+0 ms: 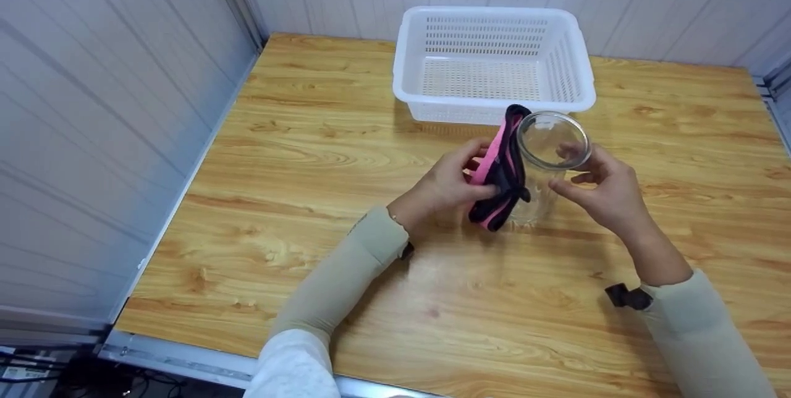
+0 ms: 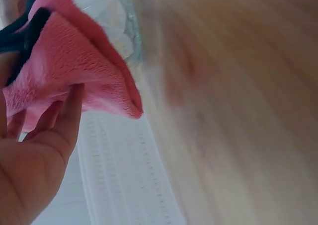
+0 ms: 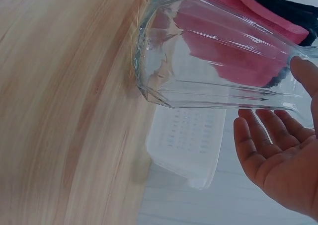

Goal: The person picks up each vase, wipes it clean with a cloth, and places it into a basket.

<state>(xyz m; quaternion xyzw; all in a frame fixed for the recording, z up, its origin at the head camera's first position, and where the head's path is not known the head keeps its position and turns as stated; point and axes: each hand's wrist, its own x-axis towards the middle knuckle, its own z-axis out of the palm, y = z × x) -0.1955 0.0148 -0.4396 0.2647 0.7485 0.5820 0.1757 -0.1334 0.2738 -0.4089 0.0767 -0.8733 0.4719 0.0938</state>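
My left hand (image 1: 446, 183) pinches a folded pink plush cloth (image 1: 491, 157) with black edging, thumb on the near side and fingers behind. The cloth stands on edge, close against the left side of a clear glass vase (image 1: 536, 197); I cannot tell whether they touch. Around the vase's upper part are the fingers and thumb of my right hand (image 1: 609, 191). In the right wrist view the faceted vase (image 3: 198, 93) has its base at the table, and the pink cloth (image 3: 218, 41) shows through the glass. The left wrist view shows fingers under the cloth (image 2: 74, 61).
Behind both hands a white perforated plastic basket (image 1: 494, 110) stands at the back of the wooden table (image 1: 296, 212). Pale panelled walls (image 1: 123, 76) rise along the left and back. Some cables (image 1: 31, 367) lie below the table's front left corner.
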